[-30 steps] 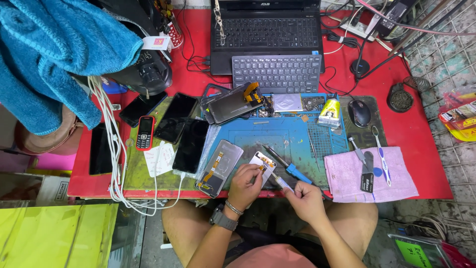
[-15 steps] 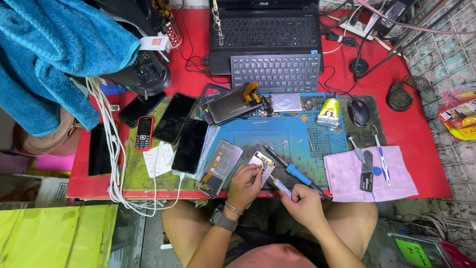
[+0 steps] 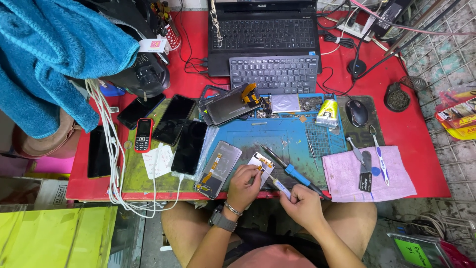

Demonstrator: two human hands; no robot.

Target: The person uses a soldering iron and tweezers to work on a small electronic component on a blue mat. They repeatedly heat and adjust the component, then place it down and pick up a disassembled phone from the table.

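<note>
My left hand (image 3: 244,184) rests at the front edge of the blue work mat (image 3: 282,136), its fingers on a small white phone part (image 3: 262,163) with an orange flex strip. My right hand (image 3: 301,202) is just right of it, pinching a thin white tool (image 3: 280,186) whose tip points at that part. A blue-handled iron (image 3: 293,171) lies on the mat just beyond my right hand. A loose phone screen (image 3: 217,168) with a flex cable lies to the left of my left hand.
Several dark phones (image 3: 173,119) and a red keypad phone (image 3: 144,134) lie on a green mat at left. A laptop (image 3: 265,30), keyboard (image 3: 274,73), glue tube (image 3: 328,111), mouse (image 3: 356,112) and a pink cloth (image 3: 367,172) with tools fill the red table (image 3: 416,129). White cables (image 3: 111,164) hang at left.
My hands have barely moved; the right hand has shifted slightly with the thin tool toward the white part.
</note>
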